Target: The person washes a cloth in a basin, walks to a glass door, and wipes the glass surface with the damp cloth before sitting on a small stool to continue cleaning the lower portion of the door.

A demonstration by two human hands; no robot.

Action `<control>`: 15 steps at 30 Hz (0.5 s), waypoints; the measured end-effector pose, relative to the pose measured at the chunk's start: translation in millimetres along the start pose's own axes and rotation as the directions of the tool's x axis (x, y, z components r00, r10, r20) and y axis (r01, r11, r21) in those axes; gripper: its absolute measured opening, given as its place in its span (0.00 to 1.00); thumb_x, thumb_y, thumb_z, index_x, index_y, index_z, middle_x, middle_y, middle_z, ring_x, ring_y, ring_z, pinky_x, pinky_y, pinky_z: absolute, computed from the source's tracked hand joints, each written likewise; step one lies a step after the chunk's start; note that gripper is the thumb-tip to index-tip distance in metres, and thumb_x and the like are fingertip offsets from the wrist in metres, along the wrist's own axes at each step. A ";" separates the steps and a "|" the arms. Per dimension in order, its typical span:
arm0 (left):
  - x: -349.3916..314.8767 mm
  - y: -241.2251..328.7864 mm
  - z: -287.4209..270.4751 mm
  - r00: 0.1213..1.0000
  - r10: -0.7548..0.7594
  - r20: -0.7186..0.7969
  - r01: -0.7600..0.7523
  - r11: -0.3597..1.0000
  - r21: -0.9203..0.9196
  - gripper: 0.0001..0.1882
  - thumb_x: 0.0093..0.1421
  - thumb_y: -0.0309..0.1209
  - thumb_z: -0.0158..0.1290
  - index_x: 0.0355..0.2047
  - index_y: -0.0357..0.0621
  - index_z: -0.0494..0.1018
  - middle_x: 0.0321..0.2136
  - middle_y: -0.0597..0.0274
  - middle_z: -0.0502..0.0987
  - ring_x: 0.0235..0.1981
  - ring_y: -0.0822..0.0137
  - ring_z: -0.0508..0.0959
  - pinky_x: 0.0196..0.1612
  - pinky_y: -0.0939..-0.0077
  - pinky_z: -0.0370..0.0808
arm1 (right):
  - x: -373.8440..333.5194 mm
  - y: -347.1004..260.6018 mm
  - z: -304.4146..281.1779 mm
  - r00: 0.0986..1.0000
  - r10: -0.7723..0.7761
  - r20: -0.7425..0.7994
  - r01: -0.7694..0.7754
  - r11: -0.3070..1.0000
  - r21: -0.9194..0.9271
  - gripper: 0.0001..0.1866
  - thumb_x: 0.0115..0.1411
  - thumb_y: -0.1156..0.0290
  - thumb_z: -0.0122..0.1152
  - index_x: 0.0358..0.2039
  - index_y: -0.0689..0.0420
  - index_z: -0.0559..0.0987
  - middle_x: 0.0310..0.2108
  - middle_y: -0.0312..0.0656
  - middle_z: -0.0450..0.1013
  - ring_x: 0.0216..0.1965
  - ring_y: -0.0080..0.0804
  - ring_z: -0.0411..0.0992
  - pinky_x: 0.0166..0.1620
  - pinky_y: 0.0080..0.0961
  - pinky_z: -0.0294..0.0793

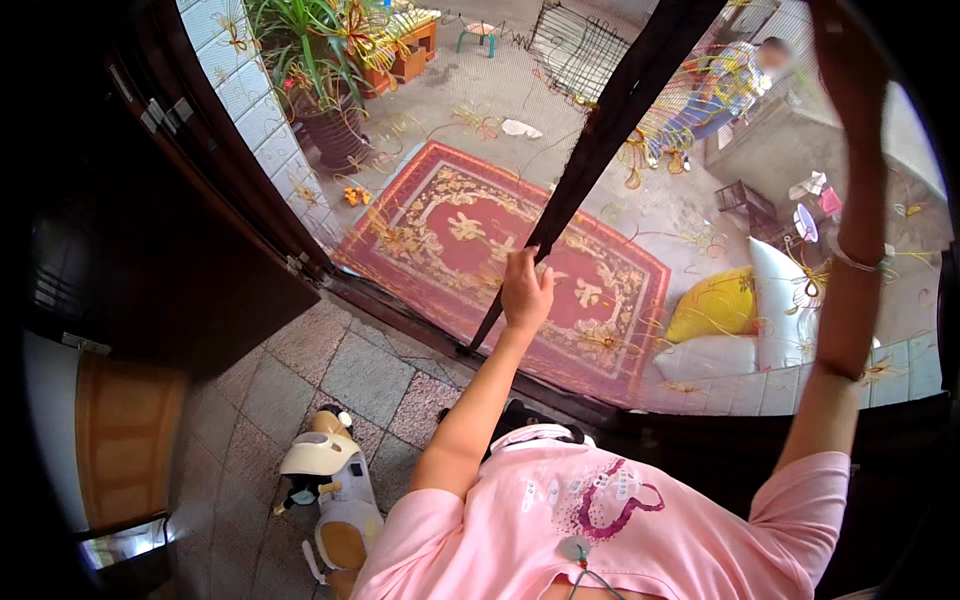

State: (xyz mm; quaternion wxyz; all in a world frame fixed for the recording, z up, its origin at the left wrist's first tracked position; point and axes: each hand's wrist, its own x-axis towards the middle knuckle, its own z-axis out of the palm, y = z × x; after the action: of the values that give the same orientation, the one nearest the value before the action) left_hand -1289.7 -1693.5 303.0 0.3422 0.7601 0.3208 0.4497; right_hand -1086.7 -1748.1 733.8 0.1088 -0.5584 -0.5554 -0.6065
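A see-through mesh door curtain (450, 125) with yellow and gold embroidered flowers hangs across the doorway in front of me. Down its middle runs a dark strip (590, 140), slanting in the picture. My left hand (526, 288) is closed on the strip's lower half, fingers curled round its edge. My right arm reaches up along the right side. At the upper right rim, my right hand (850, 60) is dark and cut off by the frame, so its fingers and whatever they touch do not show clearly.
Beyond the mesh lie a red patterned rug (430, 190), a potted plant (335, 130), stuffed white and yellow sacks (712, 305) and a low stool (477, 38). A person (715, 90) is farther off. Indoors, a dark door (170, 240) stands open at left, beside a cream toy scooter (335, 480).
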 end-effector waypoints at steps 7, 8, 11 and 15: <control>13.3 -4.8 -13.2 0.998 -0.049 -0.042 0.047 0.998 -0.036 0.13 0.52 0.24 0.51 0.38 0.42 0.65 0.39 0.54 0.65 0.38 0.52 0.70 0.38 0.60 0.69 | -148.9 -187.7 70.9 0.834 -0.360 0.418 0.162 0.884 0.438 0.22 0.49 0.74 0.51 0.48 0.53 0.70 0.46 0.45 0.67 0.45 0.40 0.67 0.46 0.34 0.66; 18.4 6.5 -4.3 1.000 -0.017 -0.007 0.017 1.000 0.003 0.11 0.53 0.25 0.51 0.38 0.44 0.65 0.41 0.55 0.64 0.40 0.53 0.70 0.39 0.61 0.69 | -207.7 -188.1 86.9 0.757 -0.402 0.514 0.155 0.876 0.457 0.23 0.49 0.73 0.51 0.49 0.50 0.69 0.45 0.43 0.68 0.42 0.36 0.70 0.41 0.33 0.69; 24.2 -10.7 -14.7 0.999 -0.033 -0.004 0.033 0.992 0.122 0.10 0.54 0.26 0.51 0.37 0.46 0.66 0.45 0.56 0.62 0.42 0.53 0.69 0.40 0.61 0.69 | -172.2 -213.7 64.9 0.635 -0.577 0.513 0.313 0.800 0.513 0.23 0.51 0.69 0.50 0.51 0.44 0.68 0.44 0.36 0.70 0.40 0.31 0.71 0.36 0.30 0.71; 21.0 -11.9 -1.5 0.999 0.045 -0.006 -0.044 0.995 0.088 0.10 0.53 0.26 0.51 0.36 0.45 0.64 0.45 0.58 0.64 0.43 0.53 0.68 0.42 0.61 0.67 | -103.2 -132.4 52.3 0.697 -0.577 0.425 0.540 0.813 0.217 0.25 0.54 0.66 0.47 0.55 0.39 0.65 0.51 0.32 0.66 0.44 0.27 0.68 0.31 0.28 0.70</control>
State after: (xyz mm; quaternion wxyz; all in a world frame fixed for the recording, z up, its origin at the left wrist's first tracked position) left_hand -1285.1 -1669.8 303.6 0.2969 0.7797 0.3247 0.4455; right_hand -1120.8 -1709.4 565.7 -0.1980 -0.4889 -0.7301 -0.4344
